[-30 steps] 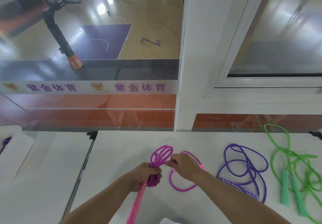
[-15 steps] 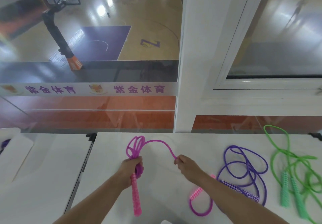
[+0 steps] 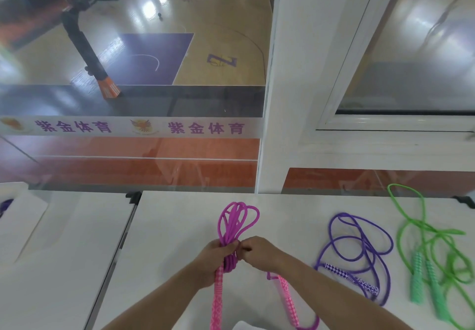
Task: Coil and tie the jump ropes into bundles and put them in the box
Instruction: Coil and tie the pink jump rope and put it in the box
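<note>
A pink jump rope (image 3: 235, 223) is folded into several loops that stand up above my left hand (image 3: 214, 260), which grips the bundle at its waist. One pink handle (image 3: 216, 301) hangs below that fist. My right hand (image 3: 259, 252) pinches the free strand right beside the bundle. The other pink handle (image 3: 286, 296) lies on the white table (image 3: 174, 227) under my right forearm. A purple rope (image 3: 359, 250) and a green rope (image 3: 426, 247) lie loose to the right. At the far left is a white box (image 3: 23, 227) with something purple inside.
A glass wall and a white pillar (image 3: 282, 98) rise just behind the table's far edge. A gap (image 3: 120, 242) separates this table from a second white surface on the left. A white object (image 3: 244, 326) peeks in at the bottom edge.
My right hand has come back from the right to the bundle, bringing the free strand with it. The bundle and my left hand shifted right. The second handle slid closer.
</note>
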